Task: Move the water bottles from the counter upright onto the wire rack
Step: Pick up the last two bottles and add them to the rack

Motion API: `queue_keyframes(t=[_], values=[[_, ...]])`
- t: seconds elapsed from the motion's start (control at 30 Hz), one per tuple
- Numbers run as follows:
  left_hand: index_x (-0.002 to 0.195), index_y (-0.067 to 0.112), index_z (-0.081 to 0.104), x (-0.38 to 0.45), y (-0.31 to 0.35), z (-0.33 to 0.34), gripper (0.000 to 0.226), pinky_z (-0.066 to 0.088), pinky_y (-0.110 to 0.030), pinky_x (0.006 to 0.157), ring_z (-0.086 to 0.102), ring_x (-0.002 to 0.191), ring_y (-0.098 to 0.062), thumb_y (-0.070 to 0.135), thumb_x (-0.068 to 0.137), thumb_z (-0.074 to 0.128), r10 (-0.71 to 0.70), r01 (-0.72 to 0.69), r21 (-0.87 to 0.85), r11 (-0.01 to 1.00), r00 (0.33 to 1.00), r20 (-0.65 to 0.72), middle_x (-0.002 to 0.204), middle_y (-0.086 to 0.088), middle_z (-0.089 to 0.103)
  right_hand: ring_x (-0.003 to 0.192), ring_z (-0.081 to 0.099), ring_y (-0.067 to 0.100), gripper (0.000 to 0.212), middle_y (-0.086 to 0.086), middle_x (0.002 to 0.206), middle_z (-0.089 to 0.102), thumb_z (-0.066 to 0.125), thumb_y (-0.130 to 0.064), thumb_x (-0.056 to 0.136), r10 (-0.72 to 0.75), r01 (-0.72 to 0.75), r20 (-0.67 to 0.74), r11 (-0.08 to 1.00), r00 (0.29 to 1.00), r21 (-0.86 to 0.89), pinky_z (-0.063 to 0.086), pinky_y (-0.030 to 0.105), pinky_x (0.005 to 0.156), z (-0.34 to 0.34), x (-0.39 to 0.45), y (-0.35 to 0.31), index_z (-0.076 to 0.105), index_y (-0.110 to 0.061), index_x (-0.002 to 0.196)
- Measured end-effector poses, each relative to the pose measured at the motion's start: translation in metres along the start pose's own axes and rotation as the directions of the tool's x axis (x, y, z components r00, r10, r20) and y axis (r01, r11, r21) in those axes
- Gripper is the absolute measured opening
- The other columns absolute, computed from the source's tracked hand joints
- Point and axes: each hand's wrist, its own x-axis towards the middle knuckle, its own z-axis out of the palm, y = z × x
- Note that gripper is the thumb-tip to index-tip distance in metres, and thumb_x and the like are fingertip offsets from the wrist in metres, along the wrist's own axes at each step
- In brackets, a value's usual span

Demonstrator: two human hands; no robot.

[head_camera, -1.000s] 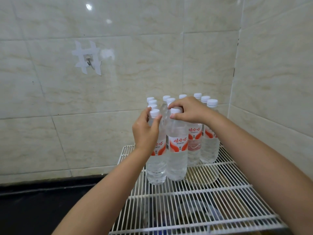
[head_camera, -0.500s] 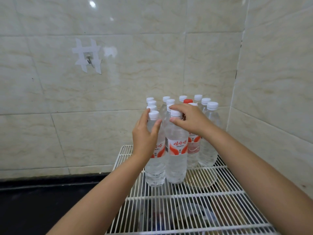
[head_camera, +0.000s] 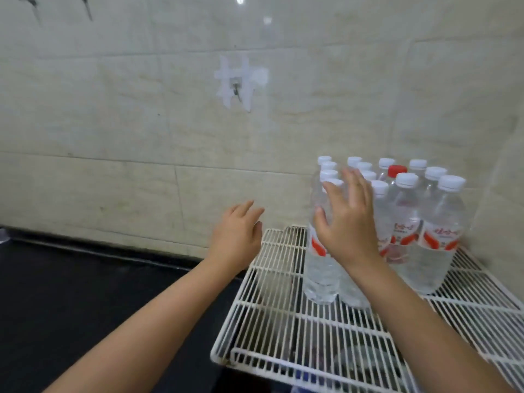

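The right hand [head_camera: 347, 219] covers the middle of the front water bottles [head_camera: 321, 268] — their labels show only as bits of red. The back bottles show only caps. Things under the wire rack [head_camera: 272, 321] are dark and blurry. The rack's right corner is cut off — lower right of the frame.

The water bottles [head_camera: 438, 239] carry white-and-red labels [head_camera: 441, 239] with red print, too blurred to read.
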Motion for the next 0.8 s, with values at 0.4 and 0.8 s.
queue_keyframes(t=[0.4, 0.8], values=[[0.136, 0.018, 0.041, -0.182, -0.271, -0.155, 0.041, 0.022, -0.041, 0.112, 0.017, 0.143, -0.028, 0.027, 0.098, 0.029, -0.381, 0.376, 0.474, 0.796, 0.920, -0.090, 0.154, -0.005, 0.025, 0.070, 0.070, 0.025, 0.036, 0.010, 0.077, 0.073, 0.044, -0.030, 0.073, -0.458, 0.346, 0.228, 0.848, 0.859, 0.401, 0.057, 0.037, 0.072, 0.098, -0.085, -0.335, 0.072, -0.006, 0.074], [0.144, 0.024, 0.022, -0.338, -0.494, -0.300, 0.046, 0.012, -0.042, 0.117, 0.004, 0.146, -0.026, 0.033, 0.100, 0.026, -0.758, 0.753, 0.448, 0.481, 0.614, -0.218, 0.157, 0.001, 0.013, 0.085, 0.070, 0.040, 0.039, 0.021, 0.092, 0.073, 0.066, -0.030, 0.062, -0.664, 0.394, 0.349, 0.704, 0.661, 0.591, 0.056, 0.050, 0.070, 0.192, -0.152, -0.664, 0.073, -0.004, 0.089]])
